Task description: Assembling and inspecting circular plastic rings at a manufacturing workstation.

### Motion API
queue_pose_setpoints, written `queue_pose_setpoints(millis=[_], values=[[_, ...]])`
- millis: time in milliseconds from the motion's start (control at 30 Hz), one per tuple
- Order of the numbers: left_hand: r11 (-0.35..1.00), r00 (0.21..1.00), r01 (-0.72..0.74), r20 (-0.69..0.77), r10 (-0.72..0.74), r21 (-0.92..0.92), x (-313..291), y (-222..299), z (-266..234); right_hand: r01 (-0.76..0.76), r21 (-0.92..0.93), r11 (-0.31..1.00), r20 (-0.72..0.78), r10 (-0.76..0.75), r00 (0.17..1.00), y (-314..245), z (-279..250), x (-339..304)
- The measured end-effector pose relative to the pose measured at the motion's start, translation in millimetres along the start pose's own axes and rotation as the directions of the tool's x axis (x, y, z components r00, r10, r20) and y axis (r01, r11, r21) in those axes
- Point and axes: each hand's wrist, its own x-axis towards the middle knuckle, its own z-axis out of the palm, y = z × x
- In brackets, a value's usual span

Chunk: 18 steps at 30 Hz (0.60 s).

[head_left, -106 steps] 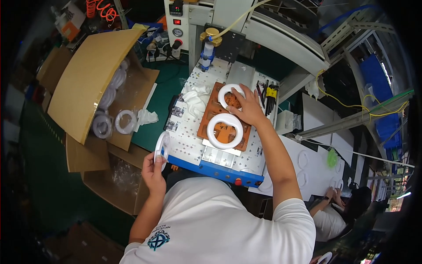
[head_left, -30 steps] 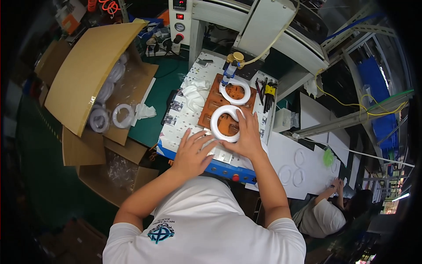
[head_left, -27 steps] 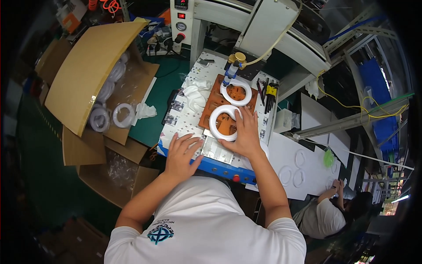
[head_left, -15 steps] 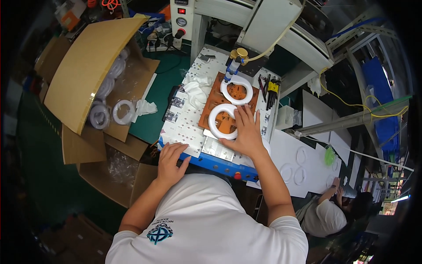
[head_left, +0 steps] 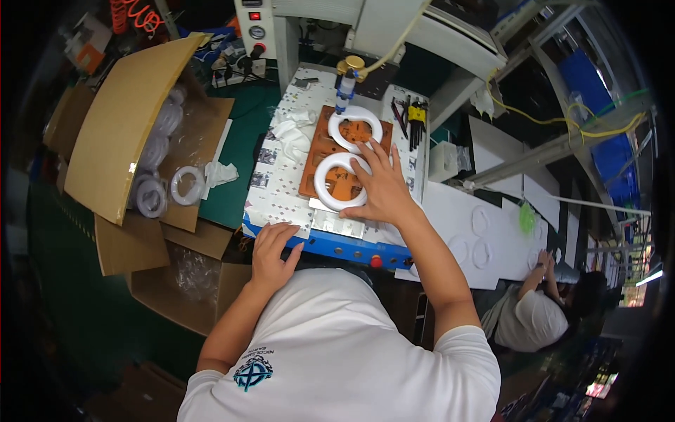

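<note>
Two glossy white rings lie on an orange-brown fixture plate (head_left: pixel 309 174) on the machine bed. My right hand (head_left: pixel 385 188) is spread over the right side of the near ring (head_left: pixel 322 192). Its thumb is at that ring's lower edge, and its fingertips reach toward the far ring (head_left: pixel 377 126); whether they press on either cannot be told. A blue-and-clear dispensing syringe (head_left: pixel 345 91) points down at the far ring's upper left rim. My left hand (head_left: pixel 273 259) rests with fingers extended on the bed's blue front edge (head_left: pixel 323 246), holding nothing.
An open cardboard box (head_left: pixel 119 133) of bagged rings stands at left, another box (head_left: pixel 172 285) below it. Crumpled white tissue (head_left: pixel 292 133) and yellow-and-black hex keys (head_left: pixel 416 123) flank the plate. A red button (head_left: pixel 376 261) is on the front edge. A co-worker (head_left: pixel 527 313) sits at right.
My right hand's fingers have moved farther up, from the near ring's right side toward the far ring. My left hand stays at the front edge. The whole view has shifted slightly.
</note>
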Motion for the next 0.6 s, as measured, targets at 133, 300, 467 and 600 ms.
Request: queue_pose_setpoints(millis=[133,300,467,600], values=[[0.999,0.999,-0.009,0.042,0.01,-0.039,2,7,4,0.01,0.02,1.0,-0.01,-0.01,1.0,5,-3,-5],[0.998,0.996,-0.023,0.082,0.028,-0.061,-1,10,7,-0.099,0.204,0.974,-0.236,0.147,0.96,16,-3,-34],[0.997,0.995,-0.011,0.093,0.017,-0.073,0,12,8,-0.383,0.403,0.831,-0.14,0.47,0.871,43,27,-119],[0.991,0.992,-0.015,0.126,0.032,-0.131,9,21,11,-0.479,0.198,0.855,-0.001,0.489,0.872,30,37,-146]])
